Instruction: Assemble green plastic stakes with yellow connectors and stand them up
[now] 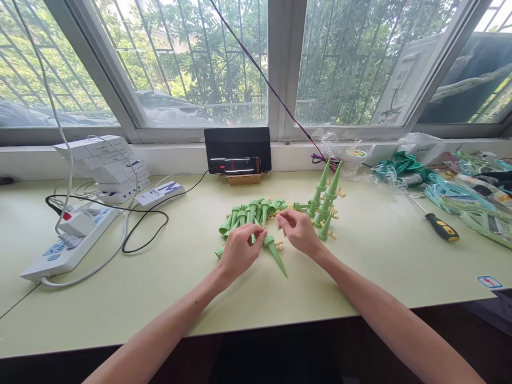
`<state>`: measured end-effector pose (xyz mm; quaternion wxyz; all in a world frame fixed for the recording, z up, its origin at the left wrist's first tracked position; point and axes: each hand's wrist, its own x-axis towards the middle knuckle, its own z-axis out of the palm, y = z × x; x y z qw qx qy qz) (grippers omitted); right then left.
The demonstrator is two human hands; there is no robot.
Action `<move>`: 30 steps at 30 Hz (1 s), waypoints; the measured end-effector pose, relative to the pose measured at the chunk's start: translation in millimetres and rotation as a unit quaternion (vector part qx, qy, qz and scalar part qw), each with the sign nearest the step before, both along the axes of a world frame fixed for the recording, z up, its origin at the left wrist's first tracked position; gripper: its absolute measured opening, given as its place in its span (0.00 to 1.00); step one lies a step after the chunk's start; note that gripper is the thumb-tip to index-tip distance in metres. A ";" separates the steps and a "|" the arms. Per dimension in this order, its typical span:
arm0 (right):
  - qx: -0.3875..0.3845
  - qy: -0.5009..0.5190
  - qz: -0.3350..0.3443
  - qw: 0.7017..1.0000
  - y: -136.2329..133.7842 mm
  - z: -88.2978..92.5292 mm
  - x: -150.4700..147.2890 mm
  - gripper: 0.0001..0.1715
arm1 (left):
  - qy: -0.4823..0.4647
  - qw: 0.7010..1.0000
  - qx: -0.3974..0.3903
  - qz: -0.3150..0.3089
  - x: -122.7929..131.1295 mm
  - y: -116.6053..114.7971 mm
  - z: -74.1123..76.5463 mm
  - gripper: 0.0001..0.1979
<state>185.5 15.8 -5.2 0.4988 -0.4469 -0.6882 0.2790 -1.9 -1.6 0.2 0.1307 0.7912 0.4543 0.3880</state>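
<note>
My left hand (243,249) is closed in a pinch, its fingertips just above a green plant watering spike (276,256). That spike lies slanted with its point toward me, and a small yellow valve (279,245) sticks out of its side. Whatever the left fingers hold is too small to make out. My right hand (299,230) also has its fingers drawn together, right of the pile; anything in them is hidden. Beyond my hands lies a pile of green spikes (251,209). Stacked green spikes with yellow valves (328,200) stand upright to the right.
A phone (242,166) leans before a black tablet (237,140) by the window. White boxes (116,165), a power strip (72,250) and loose cables occupy the left. At right lie a screwdriver (442,226) and plastic-wrapped goods (460,192). The table's front edge is near my forearms.
</note>
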 end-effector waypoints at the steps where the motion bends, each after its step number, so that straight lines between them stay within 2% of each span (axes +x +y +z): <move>1: 0.002 -0.001 -0.008 1.000 0.3 -0.4 0.3 0.14 | 0.015 1.000 -0.005 -0.004 -0.1 0.1 -1.4 0.08; 9: 0.012 -0.020 -0.013 1.000 -0.5 1.0 -1.4 0.14 | 0.084 0.996 -0.027 -0.004 -0.3 2.7 -8.9 0.09; 19: 0.014 -0.037 0.000 0.999 -2.0 0.8 -3.0 0.13 | 0.107 0.994 -0.030 -0.014 -0.1 3.8 -11.4 0.12; 30: 0.011 -0.042 0.007 0.999 -2.6 1.7 -2.9 0.13 | 0.107 0.994 -0.029 -0.014 0.0 2.5 -11.0 0.08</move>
